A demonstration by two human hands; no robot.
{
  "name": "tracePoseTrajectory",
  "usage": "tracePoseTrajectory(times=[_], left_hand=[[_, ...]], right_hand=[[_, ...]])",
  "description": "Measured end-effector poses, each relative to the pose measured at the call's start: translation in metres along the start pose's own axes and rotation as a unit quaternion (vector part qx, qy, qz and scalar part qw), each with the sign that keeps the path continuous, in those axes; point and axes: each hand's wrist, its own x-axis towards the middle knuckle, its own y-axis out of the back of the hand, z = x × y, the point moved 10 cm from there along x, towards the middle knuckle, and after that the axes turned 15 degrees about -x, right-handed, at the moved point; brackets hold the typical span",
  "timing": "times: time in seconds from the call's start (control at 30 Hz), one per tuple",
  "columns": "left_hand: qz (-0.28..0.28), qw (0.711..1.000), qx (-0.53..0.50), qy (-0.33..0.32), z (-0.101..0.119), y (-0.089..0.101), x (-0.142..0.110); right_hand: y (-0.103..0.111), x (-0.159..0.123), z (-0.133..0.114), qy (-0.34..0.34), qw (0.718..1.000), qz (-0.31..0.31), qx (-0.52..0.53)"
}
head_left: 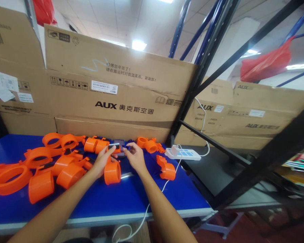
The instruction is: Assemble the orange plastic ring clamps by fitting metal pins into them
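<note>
My left hand [103, 161] is closed around the upper arm of an orange plastic ring holder [112, 173], whose wide ring hangs below my fingers. A black strip with a pale edge lies along the top of the held part. Close beside it, the fingertips of my right hand [135, 156] pinch a small dark blue piece [127, 147] near the end of that arm. Whether the blue piece touches the holder I cannot tell. A dark phone-like device [119, 142] lies just behind my hands, partly covered by them.
Several orange ring holders [40, 187] crowd the left of the blue tabletop [131, 202]; another holder [167, 171] stands on the right. A white power strip [182, 153] trails a cable across the front edge. Cardboard [73, 108] walls the back; a black metal frame [184, 114] rises at right.
</note>
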Motion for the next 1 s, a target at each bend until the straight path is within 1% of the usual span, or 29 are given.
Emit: tracePoseTrajectory(times=[0.07,0.13,0.23,0.3,0.43,0.8,1.0], left_hand=[[-0.016,1.0,0.016,0.002,-0.001,-0.004,-0.002],[-0.027,0.999,0.023,-0.002,-0.001,-0.005,-0.004],[-0.026,0.999,0.026,-0.011,0.0,-0.004,-0.003],[-0.022,0.999,0.029,-0.018,0.001,-0.002,-0.002],[-0.02,0.999,0.026,-0.018,0.0,-0.001,0.0],[-0.015,0.998,0.031,-0.047,0.005,0.0,0.001],[-0.003,0.998,0.041,-0.055,0.006,0.005,0.002]], right_hand=[[-0.003,-0.006,-0.012,0.021,0.998,-0.013,-0.05],[-0.005,-0.011,-0.025,0.056,0.993,-0.024,-0.097],[-0.007,-0.018,-0.04,0.11,0.981,-0.026,-0.158],[-0.01,-0.021,-0.044,0.129,0.973,-0.029,-0.187],[-0.016,-0.025,-0.045,0.141,0.968,-0.034,-0.204],[-0.02,-0.026,-0.045,0.13,0.968,-0.065,-0.203],[-0.031,-0.03,-0.042,0.149,0.95,-0.101,-0.256]])
